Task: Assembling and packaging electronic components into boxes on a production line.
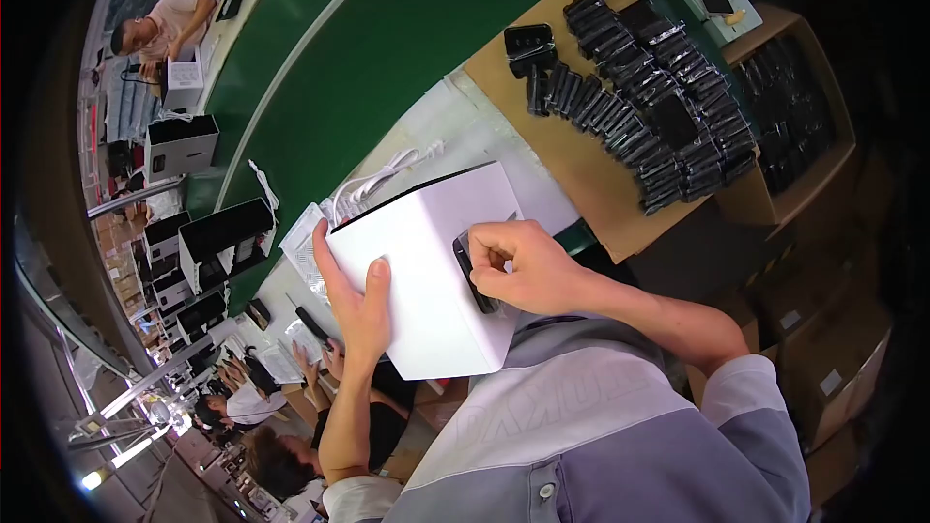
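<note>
A white box [412, 291] is tilted in front of my body, its far upper edge dark. My left hand [356, 305] grips its left part, thumb on the white face and fingers along the far edge. On the right side of the box is a black oblong piece [482, 302], set in or against the wall; I cannot tell which. My right hand [518, 266] is closed with curled fingers at that piece, covering part of it. A white cable [383, 174] and a clear plastic bag [308, 250] lie on the bench beyond the box.
Many black plastic-wrapped parts [630, 87] lie in rows on a cardboard sheet [591, 203] at the right. Behind it stands an open carton [819, 169] of similar parts. A green conveyor belt [358, 58] carries white boxes [228, 237] at the left. Co-workers [281, 460] sit along the line.
</note>
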